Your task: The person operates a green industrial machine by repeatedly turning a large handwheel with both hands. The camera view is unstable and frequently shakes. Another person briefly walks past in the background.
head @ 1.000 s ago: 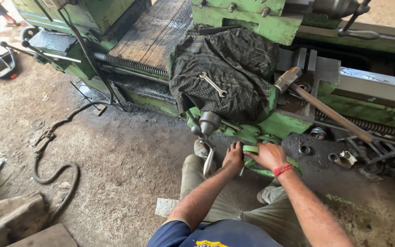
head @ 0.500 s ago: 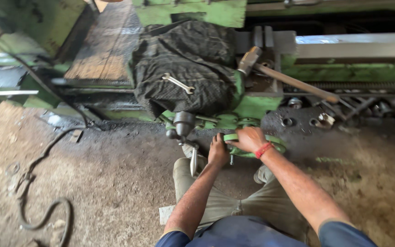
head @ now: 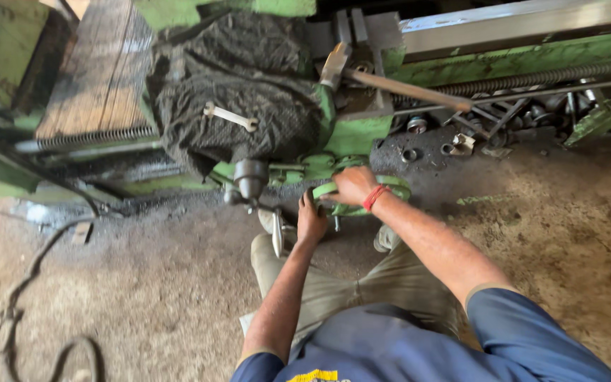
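Both hands close on the green handwheel (head: 362,194) at the lathe's front edge. The right hand (head: 353,185) wraps its top rim; the left hand (head: 310,221) clasps its left side.

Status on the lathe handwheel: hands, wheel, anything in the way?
Both hands on green handwheel: right hand gripping top rim, left hand at left edge. Lever handle close beside left hand. Spanner on black cloth, apart.

Hands at the handwheel

Both hands grip the handwheel (head: 359,199) at the lathe's (head: 362,134) front: right hand (head: 353,185) on top, left hand (head: 310,221) at its left. A spanner (head: 230,116) lies on the cloth (head: 235,92) behind; a hammer (head: 383,79) lies to the right
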